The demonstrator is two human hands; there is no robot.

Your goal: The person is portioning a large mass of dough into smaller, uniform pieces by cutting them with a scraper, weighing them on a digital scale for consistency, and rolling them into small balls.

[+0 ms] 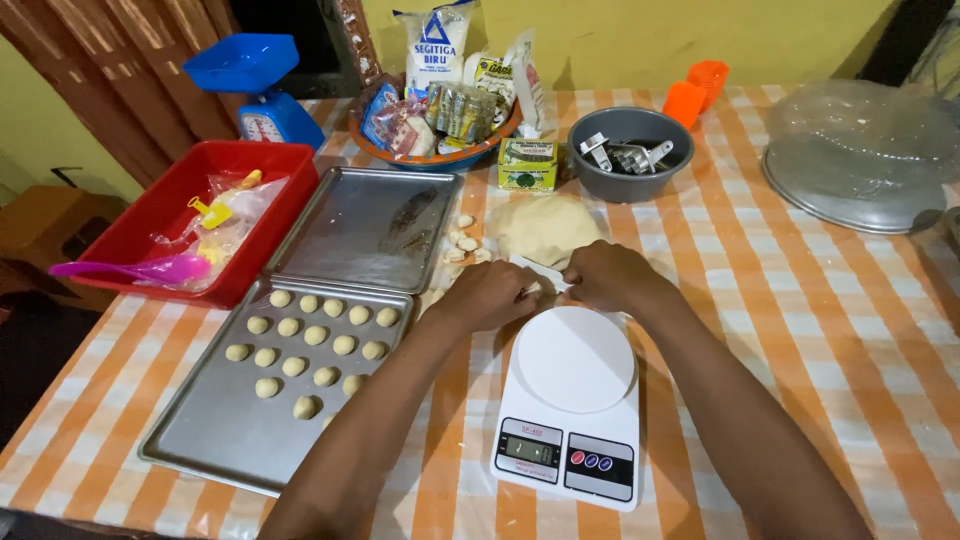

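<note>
Both hands (pixel 550 290) meet between scale (pixel 572 400) and dough (pixel 545 228).

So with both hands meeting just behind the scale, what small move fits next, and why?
Probably set the pinched piece on the white scale. Both the left hand and right hand work a bit of dough beside the dough mound, and the scale's plate is bare.

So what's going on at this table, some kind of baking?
It looks that way. A person's left hand and right hand meet just behind a white kitchen scale, working a small piece of dough with what seems a white scraper. A larger lump of dough lies beyond them. To the left, a metal tray holds rows of small dough balls, and a second tray behind it holds none.
</note>
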